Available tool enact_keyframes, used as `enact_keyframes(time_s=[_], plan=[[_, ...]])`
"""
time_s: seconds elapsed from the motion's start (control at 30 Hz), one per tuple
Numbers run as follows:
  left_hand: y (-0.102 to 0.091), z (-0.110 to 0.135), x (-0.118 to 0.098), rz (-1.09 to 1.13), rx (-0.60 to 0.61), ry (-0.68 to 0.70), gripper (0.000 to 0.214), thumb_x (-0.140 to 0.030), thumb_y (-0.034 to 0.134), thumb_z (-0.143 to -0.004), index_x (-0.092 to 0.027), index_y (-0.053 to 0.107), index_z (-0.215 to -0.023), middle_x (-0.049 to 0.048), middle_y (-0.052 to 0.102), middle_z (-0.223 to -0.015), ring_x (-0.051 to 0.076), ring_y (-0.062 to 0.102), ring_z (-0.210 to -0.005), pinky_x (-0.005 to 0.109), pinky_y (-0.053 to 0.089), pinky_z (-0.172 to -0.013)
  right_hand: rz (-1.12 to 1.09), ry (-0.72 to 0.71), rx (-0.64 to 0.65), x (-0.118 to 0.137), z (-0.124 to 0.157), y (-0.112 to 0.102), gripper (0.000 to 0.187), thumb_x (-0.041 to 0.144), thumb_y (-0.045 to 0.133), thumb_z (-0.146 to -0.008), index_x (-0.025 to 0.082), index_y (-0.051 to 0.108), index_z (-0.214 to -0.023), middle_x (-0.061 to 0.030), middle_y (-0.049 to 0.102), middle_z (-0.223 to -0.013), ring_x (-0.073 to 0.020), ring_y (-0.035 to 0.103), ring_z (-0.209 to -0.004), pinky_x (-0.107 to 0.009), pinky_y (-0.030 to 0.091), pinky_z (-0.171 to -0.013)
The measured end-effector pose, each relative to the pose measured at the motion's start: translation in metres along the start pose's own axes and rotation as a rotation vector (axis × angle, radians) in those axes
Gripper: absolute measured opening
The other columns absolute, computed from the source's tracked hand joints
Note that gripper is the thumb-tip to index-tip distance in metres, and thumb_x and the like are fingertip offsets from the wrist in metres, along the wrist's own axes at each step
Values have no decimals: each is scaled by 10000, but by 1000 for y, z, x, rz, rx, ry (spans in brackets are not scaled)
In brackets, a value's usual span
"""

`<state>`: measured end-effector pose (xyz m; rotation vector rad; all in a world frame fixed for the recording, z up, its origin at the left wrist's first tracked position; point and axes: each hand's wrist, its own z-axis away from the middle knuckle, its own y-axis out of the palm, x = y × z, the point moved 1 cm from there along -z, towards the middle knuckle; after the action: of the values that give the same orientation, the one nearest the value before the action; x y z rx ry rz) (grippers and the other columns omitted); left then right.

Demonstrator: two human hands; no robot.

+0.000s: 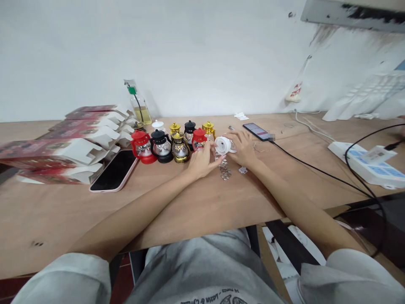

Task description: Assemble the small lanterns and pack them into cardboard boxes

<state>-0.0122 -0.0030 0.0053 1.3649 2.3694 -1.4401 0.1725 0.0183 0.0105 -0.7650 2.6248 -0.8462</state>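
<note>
Head view: the right hand [242, 148] grips a white lantern [223, 145]; the left hand [201, 162] meets its base, grip unclear, near silver discs [225, 173] on the desk [177, 207].

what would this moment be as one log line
left hand: at white lantern's edge | right hand: holding lantern tilted | on table: small silver discs, upright lanterns

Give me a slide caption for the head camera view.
Right hand grips a white lantern, left hand at its base, near silvery discs and more lanterns.
</note>
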Motion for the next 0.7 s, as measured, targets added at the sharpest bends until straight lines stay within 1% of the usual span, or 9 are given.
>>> enact_keyframes(time_s=[0.07, 0.13, 0.23, 0.3, 0.37, 0.47, 0.6, 0.7], plan=[[0, 1, -1, -21, -7, -13, 443, -504, 575, -810, -190, 381, -1056, 8, 626, -801, 155, 585, -567, 257, 361, -527, 24, 1, -30, 2, 1, 1, 403, 433, 553, -841, 209, 560, -1176, -120, 582, -1149, -263, 501, -1050, -390, 326, -883], [1, 3, -1, -42, -53, -29, 535, -555, 604, -770, -183, 357, -1066, 26, 613, -819, 172, 600, -578, 266, 368, -519, 63, -25, -74, 6, 2, 2, 399, 433, 547, -844, 218, 556, -1180, -128, 560, -1176, -265, 490, -1066, -397, 326, -888], [4, 5, 3, -58, -139, -18, 653, -615, 631, -715, -175, 313, -1078, 37, 590, -837, 182, 606, -566, 275, 379, -500, 122, -123, -234, 9, 4, 3, 374, 429, 552, -841, 257, 552, -1173, -118, 543, -1198, -263, 471, -1084, -425, 314, -918], [6, 6, 6, -57, -176, 18, 658, -625, 624, -714, -177, 296, -1068, 46, 583, -865, 186, 615, -574, 279, 391, -492, 142, -198, -350, 10, 4, 3, 369, 423, 551, -841, 274, 540, -1179, -106, 547, -1189, -250, 472, -1077, -444, 303, -943], [8, 7, 9, -53, -210, 54, 644, -613, 620, -725, -180, 286, -1065, 70, 583, -925, 198, 639, -627, 281, 412, -500, 162, -248, -409, 10, 3, 3, 350, 405, 538, -850, 280, 529, -1178, -96, 557, -1175, -231, 483, -1067, -452, 303, -957], [9, 8, 10, -56, -240, 89, 655, -600, 629, -727, -179, 278, -1086, 105, 590, -1005, 221, 668, -742, 281, 445, -536, 176, -266, -388, 10, 3, 3, 320, 372, 518, -861, 290, 514, -1170, -78, 567, -1190, -225, 484, -1112, -467, 306, -978], [8, 7, 8, -86, -255, 118, 706, -598, 635, -728, -164, 284, -1160, 138, 611, -1066, 243, 675, -857, 297, 484, -626, 119, -241, -280, 12, 1, 3, 336, 330, 468, -876, 282, 476, -1208, -94, 536, -1297, -258, 455, -1227, -561, 251, -1042], [6, 6, 6, -152, -231, 147, 693, -593, 620, -739, -164, 345, -1209, 138, 622, -1105, 243, 671, -882, 314, 495, -709, 32, -291, -192, 10, -1, 0, 398, 369, 440, -885, 260, 441, -1268, -120, 519, -1327, -271, 465, -1235, -580, 247, -1057]])
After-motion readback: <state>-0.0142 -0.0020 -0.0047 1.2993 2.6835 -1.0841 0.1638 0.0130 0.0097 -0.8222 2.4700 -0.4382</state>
